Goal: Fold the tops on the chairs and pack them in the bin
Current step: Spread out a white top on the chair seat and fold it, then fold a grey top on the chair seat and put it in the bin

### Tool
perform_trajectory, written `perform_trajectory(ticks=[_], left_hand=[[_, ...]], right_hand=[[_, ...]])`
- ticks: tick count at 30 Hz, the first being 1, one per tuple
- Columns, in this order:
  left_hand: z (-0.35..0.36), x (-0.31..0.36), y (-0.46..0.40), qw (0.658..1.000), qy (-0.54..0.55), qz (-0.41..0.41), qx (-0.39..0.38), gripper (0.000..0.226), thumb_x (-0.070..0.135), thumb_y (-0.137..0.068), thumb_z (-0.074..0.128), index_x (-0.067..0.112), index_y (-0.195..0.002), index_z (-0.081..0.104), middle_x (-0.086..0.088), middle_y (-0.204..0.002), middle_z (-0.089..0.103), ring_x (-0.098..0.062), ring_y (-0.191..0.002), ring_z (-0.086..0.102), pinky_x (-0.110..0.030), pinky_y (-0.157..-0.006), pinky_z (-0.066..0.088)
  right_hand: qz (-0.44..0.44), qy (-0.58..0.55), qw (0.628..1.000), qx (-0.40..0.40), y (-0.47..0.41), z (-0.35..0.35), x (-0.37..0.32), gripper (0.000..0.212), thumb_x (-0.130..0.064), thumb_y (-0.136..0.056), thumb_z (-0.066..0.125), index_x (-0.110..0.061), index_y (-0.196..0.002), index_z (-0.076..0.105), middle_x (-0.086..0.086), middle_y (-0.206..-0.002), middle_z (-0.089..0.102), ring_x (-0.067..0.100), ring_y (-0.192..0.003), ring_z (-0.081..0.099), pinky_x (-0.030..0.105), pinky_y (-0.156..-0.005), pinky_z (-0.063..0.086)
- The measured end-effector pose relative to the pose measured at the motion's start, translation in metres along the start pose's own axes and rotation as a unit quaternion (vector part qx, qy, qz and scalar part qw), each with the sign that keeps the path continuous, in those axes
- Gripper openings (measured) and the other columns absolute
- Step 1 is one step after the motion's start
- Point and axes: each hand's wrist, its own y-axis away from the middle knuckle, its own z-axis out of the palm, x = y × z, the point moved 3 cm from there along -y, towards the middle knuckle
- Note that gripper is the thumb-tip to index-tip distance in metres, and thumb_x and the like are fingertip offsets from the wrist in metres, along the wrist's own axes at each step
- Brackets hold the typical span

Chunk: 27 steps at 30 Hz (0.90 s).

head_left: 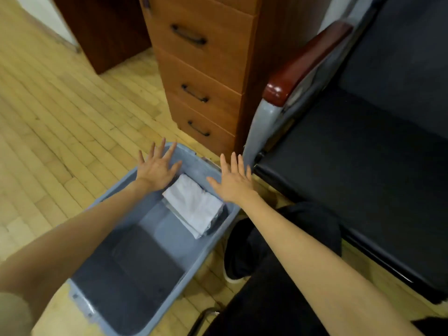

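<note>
I see a blue-grey bin (213, 169) holding a white folded top (194, 204) beside a dark grey one (135, 260); black chair (363, 166), pale wood floor (60, 117).

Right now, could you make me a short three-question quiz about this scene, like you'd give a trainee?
1. True or false: both hands are spread open and hold nothing.
2. What lies in the bin? A) a white top B) a red towel C) shoes
3. Which piece of furniture stands behind the bin?

Key:
1. True: the left hand and right hand show straight fingers.
2. A: a folded white top lies at the far end.
3. A wooden drawer unit; the chair is to the right.
</note>
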Motion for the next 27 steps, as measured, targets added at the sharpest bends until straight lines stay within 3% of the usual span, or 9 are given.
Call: perform_trajectory(ticks=[6, 12, 20, 27], left_hand=[[-0.090, 0.081, 0.004, 0.996, 0.023, 0.058, 0.062, 0.066, 0.064, -0.095, 0.022, 0.041, -0.152, -0.002, 0.000, -0.163, -0.003, -0.032, -0.149, 0.003, -0.063, -0.115, 0.004], [-0.142, 0.207, 0.038, 0.975, 0.146, 0.124, 0.112, 0.063, 0.061, -0.097, 0.027, 0.038, -0.153, 0.009, 0.000, -0.163, 0.004, -0.030, -0.148, 0.003, -0.060, -0.115, 0.004], [-0.126, 0.410, 0.096, 0.937, 0.174, 0.294, 0.079, 0.062, 0.053, -0.100, 0.033, 0.033, -0.154, 0.010, -0.002, -0.163, 0.003, -0.029, -0.149, 0.002, -0.057, -0.116, 0.004], [-0.061, 0.535, 0.145, 0.908, 0.167, 0.384, -0.030, 0.062, 0.054, -0.099, 0.033, 0.035, -0.153, 0.009, -0.001, -0.163, 0.003, -0.028, -0.149, 0.003, -0.055, -0.118, 0.007]], right_hand=[[0.029, -0.039, 0.992, 0.114, 0.060, -0.099, 0.053, 0.081, -0.063, -0.097, 0.026, -0.018, -0.154, -0.011, 0.012, -0.161, -0.014, 0.029, -0.147, -0.015, 0.051, -0.119, -0.002], [0.107, -0.106, 0.965, 0.213, 0.162, -0.150, 0.160, 0.079, -0.061, -0.097, 0.028, -0.019, -0.154, -0.009, 0.008, -0.162, -0.011, 0.026, -0.148, -0.012, 0.048, -0.119, -0.001], [0.271, -0.143, 0.920, 0.244, 0.289, -0.136, 0.305, 0.081, -0.062, -0.097, 0.029, -0.017, -0.154, -0.007, 0.008, -0.162, -0.009, 0.028, -0.149, -0.010, 0.050, -0.119, 0.001], [0.363, -0.179, 0.876, 0.262, 0.380, -0.094, 0.397, 0.082, -0.060, -0.097, 0.034, -0.015, -0.155, -0.003, 0.010, -0.162, -0.007, 0.030, -0.149, -0.007, 0.051, -0.118, 0.003]])
